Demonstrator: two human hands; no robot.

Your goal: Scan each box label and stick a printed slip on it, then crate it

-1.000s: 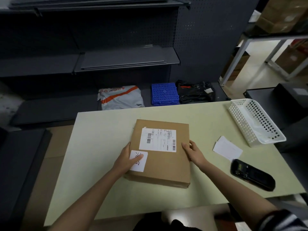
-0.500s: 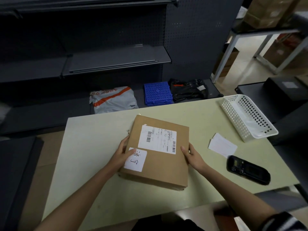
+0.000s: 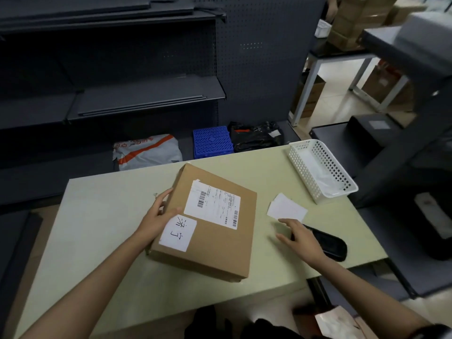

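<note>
While the left hand curls its grip around the slip-labelled box lying on the counter, the right hand hovers open-fingered, holding nothing, above the scanner, which a careless reach could knock off the edge.

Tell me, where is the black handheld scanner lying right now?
In the head view, the black handheld scanner lies on the pale green table near its right edge, beside the open right hand and just below the loose white paper slips.
</note>
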